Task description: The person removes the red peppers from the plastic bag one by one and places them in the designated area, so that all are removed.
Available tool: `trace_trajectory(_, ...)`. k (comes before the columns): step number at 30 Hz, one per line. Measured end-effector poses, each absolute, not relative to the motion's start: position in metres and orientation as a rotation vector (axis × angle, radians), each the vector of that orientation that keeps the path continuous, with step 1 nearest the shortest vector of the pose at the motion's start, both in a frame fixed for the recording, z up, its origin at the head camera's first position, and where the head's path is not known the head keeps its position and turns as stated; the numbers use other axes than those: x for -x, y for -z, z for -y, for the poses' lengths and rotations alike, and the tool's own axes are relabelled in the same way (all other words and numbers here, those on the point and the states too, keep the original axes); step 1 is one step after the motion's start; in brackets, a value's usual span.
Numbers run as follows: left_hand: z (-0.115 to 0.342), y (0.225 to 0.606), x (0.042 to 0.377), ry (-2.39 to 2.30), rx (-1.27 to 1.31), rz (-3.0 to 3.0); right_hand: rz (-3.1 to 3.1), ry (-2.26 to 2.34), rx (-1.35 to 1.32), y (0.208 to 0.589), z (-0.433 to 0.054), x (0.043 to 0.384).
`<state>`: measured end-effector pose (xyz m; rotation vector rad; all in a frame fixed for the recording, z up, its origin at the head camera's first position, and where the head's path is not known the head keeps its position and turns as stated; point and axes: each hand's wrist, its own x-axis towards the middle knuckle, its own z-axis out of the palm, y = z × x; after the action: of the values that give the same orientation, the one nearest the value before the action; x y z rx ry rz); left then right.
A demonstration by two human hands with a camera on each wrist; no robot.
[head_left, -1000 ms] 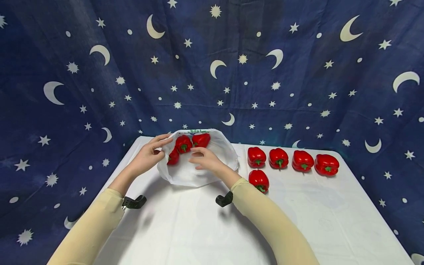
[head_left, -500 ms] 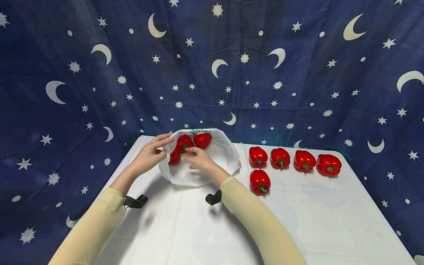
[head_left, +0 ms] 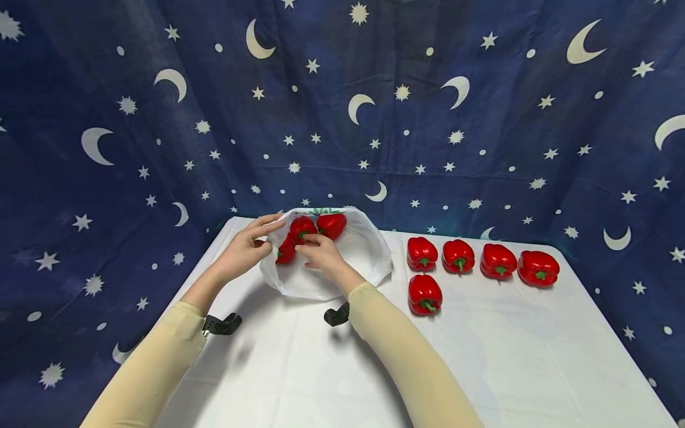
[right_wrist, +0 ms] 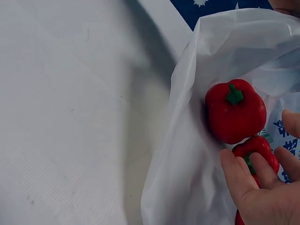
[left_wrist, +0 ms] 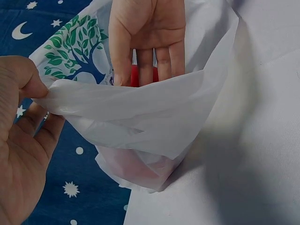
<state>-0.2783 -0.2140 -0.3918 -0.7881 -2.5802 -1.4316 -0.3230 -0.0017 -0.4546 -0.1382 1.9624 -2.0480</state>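
Observation:
A white plastic bag (head_left: 369, 252) lies on its side with its mouth towards me and three red bell peppers (head_left: 332, 226) inside. My left hand (head_left: 243, 252) pinches the left edge of the mouth; the left wrist view shows thumb and fingers on the bag's rim (left_wrist: 136, 110). My right hand (head_left: 323, 257) reaches into the bag, its fingers spread at the middle pepper (head_left: 301, 226). In the right wrist view the fingers overlap that green-stemmed pepper (right_wrist: 265, 149), with the thumb held apart. Another pepper (right_wrist: 236, 117) sits beside it against the bag wall.
To the right of the bag, several red peppers (head_left: 457, 257) stand in a row, with one more pepper (head_left: 425, 294) in front. The white-covered table (head_left: 289, 362) ends at a dark blue curtain (head_left: 342, 119) with moons and stars.
My right hand has moved left and deeper into the bag, up to the middle pepper. The left hand keeps its hold on the rim. The head view has shifted slightly left.

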Motion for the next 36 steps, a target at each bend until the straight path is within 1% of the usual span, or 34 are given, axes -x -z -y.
trace_trajectory(18,0.215,0.389,0.277,1.442,0.775,2.586,-1.888,2.009,-0.016,0.455,0.028,0.332)
trace_trajectory(36,0.216,0.39,0.274,1.454,0.741,2.597,-1.935,2.028,-0.052,0.46,0.042,0.34)
